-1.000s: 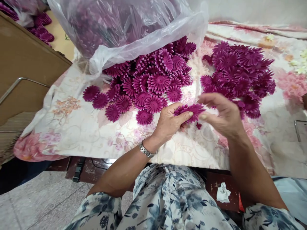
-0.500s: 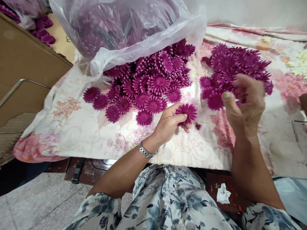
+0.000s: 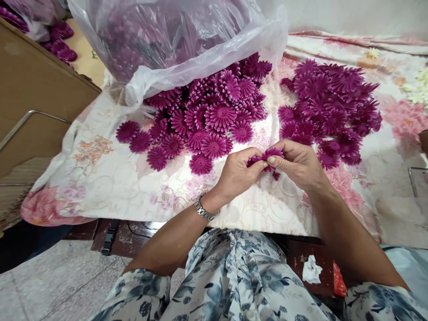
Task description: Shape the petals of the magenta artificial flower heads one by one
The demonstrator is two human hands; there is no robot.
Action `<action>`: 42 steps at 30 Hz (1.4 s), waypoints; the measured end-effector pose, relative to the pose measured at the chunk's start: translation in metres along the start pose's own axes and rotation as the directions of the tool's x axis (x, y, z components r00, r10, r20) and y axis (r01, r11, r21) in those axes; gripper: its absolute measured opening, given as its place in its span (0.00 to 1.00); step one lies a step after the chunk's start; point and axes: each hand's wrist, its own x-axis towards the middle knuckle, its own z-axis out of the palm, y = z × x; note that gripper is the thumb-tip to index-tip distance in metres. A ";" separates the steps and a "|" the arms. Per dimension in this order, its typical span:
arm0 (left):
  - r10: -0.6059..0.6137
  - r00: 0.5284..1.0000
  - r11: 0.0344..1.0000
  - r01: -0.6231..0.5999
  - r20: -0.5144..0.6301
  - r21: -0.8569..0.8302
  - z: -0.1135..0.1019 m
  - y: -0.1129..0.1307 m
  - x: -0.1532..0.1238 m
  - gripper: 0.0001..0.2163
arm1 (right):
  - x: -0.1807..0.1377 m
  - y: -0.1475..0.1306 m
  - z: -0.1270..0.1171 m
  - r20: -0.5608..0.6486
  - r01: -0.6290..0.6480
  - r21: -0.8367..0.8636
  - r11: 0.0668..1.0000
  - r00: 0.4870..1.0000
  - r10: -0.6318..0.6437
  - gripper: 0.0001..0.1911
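Observation:
Between my two hands is a purple artificial flower [image 3: 273,152], seen nearly edge-on, with many narrow petals. My left hand [image 3: 238,174], a metal watch on its wrist, pinches it from the left. The thumb and fingers of my right hand [image 3: 300,164] grip it from the right. Fingers hide much of the flower, so I cannot tell if it is one layer or several. Beyond my left hand lies a pile of purple flowers [image 3: 220,117] with paler petal edges. A second pile of purple flowers [image 3: 329,100] lies beyond my right hand. A small dark red scrap [image 3: 276,175] is just below the held flower.
A clear plastic bag [image 3: 187,76] full of purple flowers lies open behind the left pile. The table wears a floral cloth [image 3: 127,187]. A cardboard box [image 3: 36,84] stands at the left. Crumpled white paper [image 3: 311,269] lies below the table edge.
My right hand has come left and down from the right pile to grip the flower in my left hand. The flower has tipped from face-up to nearly edge-on.

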 end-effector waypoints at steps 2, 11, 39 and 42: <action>0.030 0.999 0.998 -0.029 -0.022 0.061 0.000 0.001 0.000 0.05 | -0.001 0.000 0.001 -0.029 0.033 -0.059 0.998 0.999 -0.035 0.09; -0.130 0.975 0.942 0.177 0.177 -0.283 -0.004 0.007 -0.001 0.10 | -0.003 -0.007 0.004 -0.090 0.210 -0.396 0.894 0.960 -0.265 0.20; -0.202 0.978 0.904 0.209 0.058 -0.374 -0.002 0.005 0.000 0.06 | -0.001 -0.014 0.003 0.007 0.341 -0.664 0.665 0.893 -0.450 0.09; -0.195 0.978 0.879 0.210 0.081 -0.429 -0.004 0.008 0.000 0.05 | 0.000 -0.011 -0.015 -0.188 0.208 -0.740 0.640 0.850 -0.493 0.10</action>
